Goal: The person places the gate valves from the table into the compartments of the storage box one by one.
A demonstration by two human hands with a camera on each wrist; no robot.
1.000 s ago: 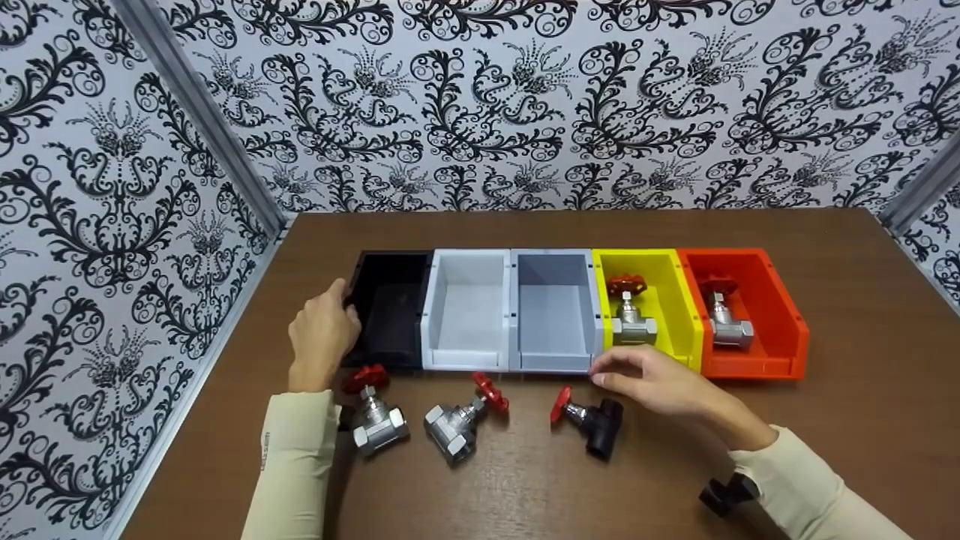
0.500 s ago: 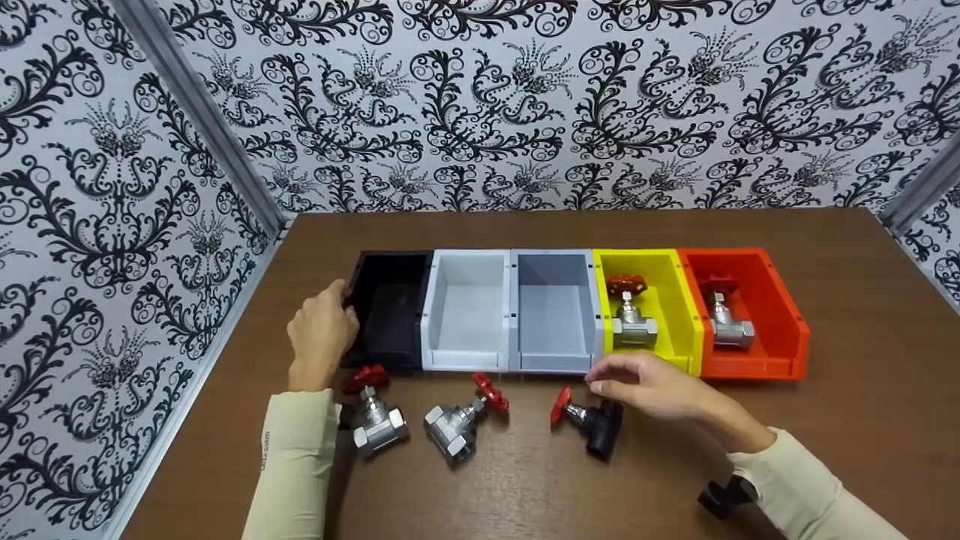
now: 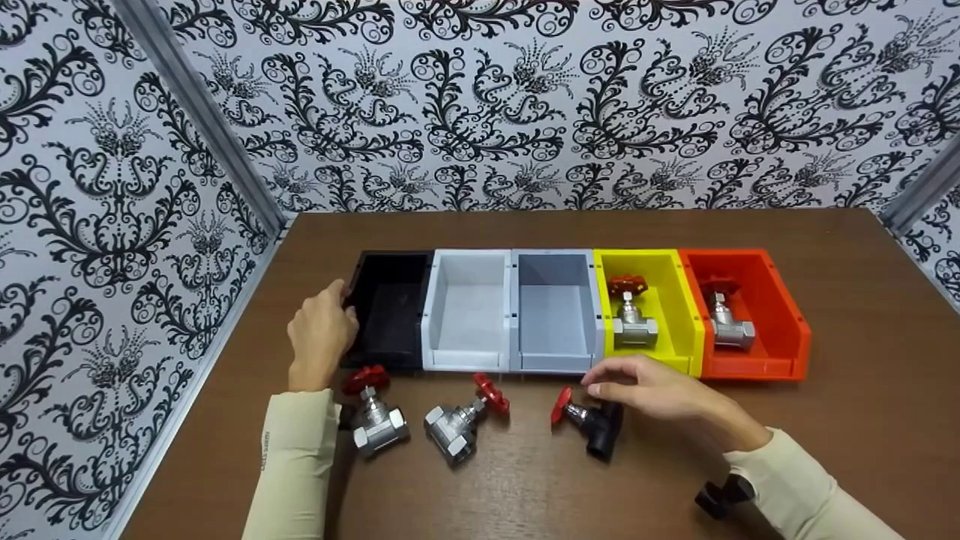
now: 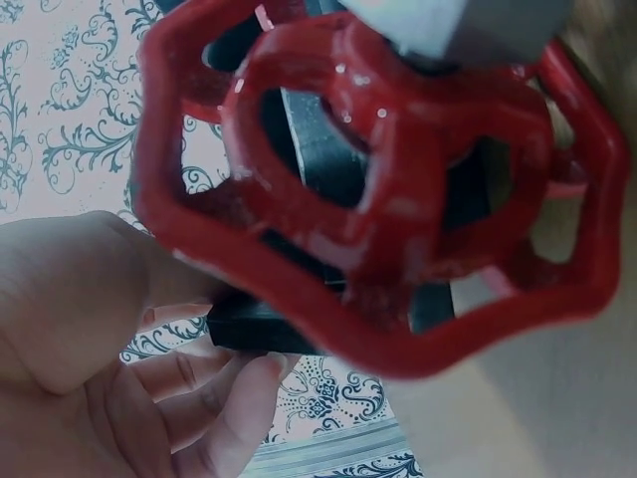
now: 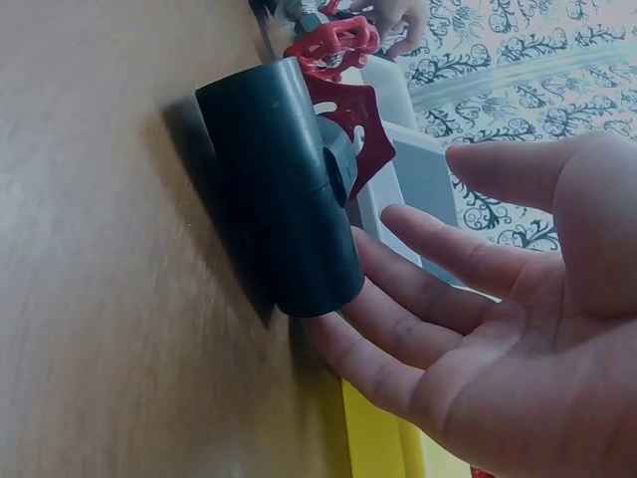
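A: What is judged done on the tabletop (image 3: 517, 499)?
B: In the yellow bin (image 3: 670, 307) and orange bin (image 3: 750, 368), one silver valve (image 3: 636, 331) each is held; none is seen in the black bin (image 3: 391, 322), white bin (image 3: 471, 319) or grey bin (image 3: 555, 319).
A: And the hands?
B: The black bin's rim is clasped by the left hand (image 3: 322, 334); the right hand (image 3: 656, 386), thumb and fingers apart, is held close by the black valve (image 3: 601, 431).
A: What is left?
B: Presumably the black valve, left valve (image 3: 381, 431) and middle valve (image 3: 452, 431), laid before the bins.

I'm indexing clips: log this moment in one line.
left hand: grips black bin | right hand: empty, near black valve | yellow bin: metal valve
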